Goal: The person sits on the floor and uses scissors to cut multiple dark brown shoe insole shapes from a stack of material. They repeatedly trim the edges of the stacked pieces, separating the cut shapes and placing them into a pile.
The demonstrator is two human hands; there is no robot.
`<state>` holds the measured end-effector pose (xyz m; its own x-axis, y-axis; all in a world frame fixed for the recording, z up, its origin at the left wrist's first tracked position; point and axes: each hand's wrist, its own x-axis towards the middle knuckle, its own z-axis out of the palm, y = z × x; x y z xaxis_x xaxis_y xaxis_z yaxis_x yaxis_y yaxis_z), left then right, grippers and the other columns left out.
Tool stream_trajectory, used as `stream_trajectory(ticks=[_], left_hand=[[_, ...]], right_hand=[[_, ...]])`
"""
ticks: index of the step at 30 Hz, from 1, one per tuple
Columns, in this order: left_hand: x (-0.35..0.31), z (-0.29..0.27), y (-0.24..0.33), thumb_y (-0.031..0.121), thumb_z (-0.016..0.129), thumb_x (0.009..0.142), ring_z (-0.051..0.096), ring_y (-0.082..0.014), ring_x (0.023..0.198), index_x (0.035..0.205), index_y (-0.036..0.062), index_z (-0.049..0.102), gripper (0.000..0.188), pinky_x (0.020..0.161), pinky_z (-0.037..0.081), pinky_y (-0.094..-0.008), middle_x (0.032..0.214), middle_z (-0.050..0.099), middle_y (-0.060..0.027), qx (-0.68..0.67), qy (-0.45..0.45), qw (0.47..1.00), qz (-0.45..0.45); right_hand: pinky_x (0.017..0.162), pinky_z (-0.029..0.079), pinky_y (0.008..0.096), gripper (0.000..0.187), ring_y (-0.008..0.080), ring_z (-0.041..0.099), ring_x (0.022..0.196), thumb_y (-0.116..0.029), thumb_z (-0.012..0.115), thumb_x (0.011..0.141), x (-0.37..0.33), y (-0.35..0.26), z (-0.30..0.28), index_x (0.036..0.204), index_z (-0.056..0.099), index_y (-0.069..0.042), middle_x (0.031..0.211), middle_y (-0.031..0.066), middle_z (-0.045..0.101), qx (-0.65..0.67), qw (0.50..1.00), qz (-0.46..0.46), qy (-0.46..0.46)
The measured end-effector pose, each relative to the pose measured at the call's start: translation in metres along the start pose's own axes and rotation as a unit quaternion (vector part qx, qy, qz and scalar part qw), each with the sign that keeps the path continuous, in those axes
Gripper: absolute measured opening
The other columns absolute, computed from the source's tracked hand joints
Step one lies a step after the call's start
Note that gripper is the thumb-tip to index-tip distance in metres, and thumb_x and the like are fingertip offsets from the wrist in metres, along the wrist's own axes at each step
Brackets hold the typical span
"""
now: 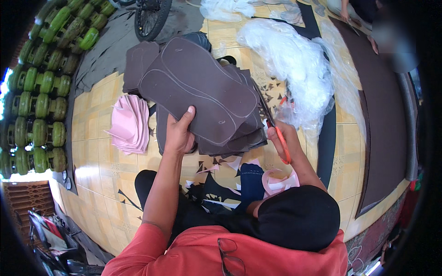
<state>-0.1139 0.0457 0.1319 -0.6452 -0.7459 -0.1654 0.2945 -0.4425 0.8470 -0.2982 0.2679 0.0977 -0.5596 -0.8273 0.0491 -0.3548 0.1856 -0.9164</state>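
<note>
My left hand [180, 131] grips a dark brown sheet [198, 87] by its near edge, thumb on top. Pale curved outlines, long and rounded like shoe soles, are drawn on this sheet. Scissors with orange handles [282, 146] are held in my right hand [284, 138]. Their dark blades point away from me, just right of the sheet, and how far apart they are I cannot tell. Under the held sheet lies a pile of similar dark pieces [239, 140]. Another dark stack [139, 60] sits behind it to the left, and a pink stack [129, 124] lies nearer me.
Dark and pink offcuts [216, 188] litter the tiled floor [94, 179] by my legs. Crumpled clear plastic [290, 60] lies at the far right, beside a long brown sheet [386, 119]. Another person's hand [373, 44] shows there. Green gas cylinders [41, 133] are stacked at left; a wheel [151, 20] stands behind.
</note>
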Motion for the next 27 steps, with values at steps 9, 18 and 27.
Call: stream_trajectory(ticks=[9,18,27], left_hand=[[-0.002,-0.030,0.014,0.010,0.069,0.083,0.064,-0.0205,0.092,0.119,-0.0033,0.053,0.042,0.079,0.053,-0.0347,0.105,0.064,-0.0124,0.100,-0.025,0.991,-0.089],[-0.013,-0.027,0.014,0.010,0.072,0.079,0.062,-0.0198,0.094,0.121,-0.0046,0.055,0.048,0.083,0.051,-0.0352,0.103,0.065,-0.0113,0.186,-0.072,0.965,-0.170],[0.011,-0.122,0.052,0.011,0.068,0.084,0.063,-0.0209,0.096,0.129,0.0031,0.048,0.050,0.083,0.054,-0.0343,0.109,0.063,-0.0114,0.206,0.025,0.974,-0.088]], right_hand=[[0.052,0.039,0.0361,0.040,0.0251,0.043,0.052,-0.034,0.060,0.094,0.006,0.001,0.006,0.078,0.046,0.000,0.057,0.0146,0.044,-0.021,0.999,0.012,0.036],[0.054,0.041,0.0382,0.036,0.0295,0.047,0.055,-0.030,0.062,0.092,0.009,-0.002,0.006,0.079,0.046,0.000,0.061,0.0177,0.048,-0.063,0.996,-0.029,0.055],[0.045,0.038,0.0257,0.034,0.0090,0.045,0.049,-0.038,0.052,0.097,-0.002,0.033,0.006,0.088,0.055,-0.005,0.058,0.0007,0.045,0.000,0.995,0.065,0.071]])
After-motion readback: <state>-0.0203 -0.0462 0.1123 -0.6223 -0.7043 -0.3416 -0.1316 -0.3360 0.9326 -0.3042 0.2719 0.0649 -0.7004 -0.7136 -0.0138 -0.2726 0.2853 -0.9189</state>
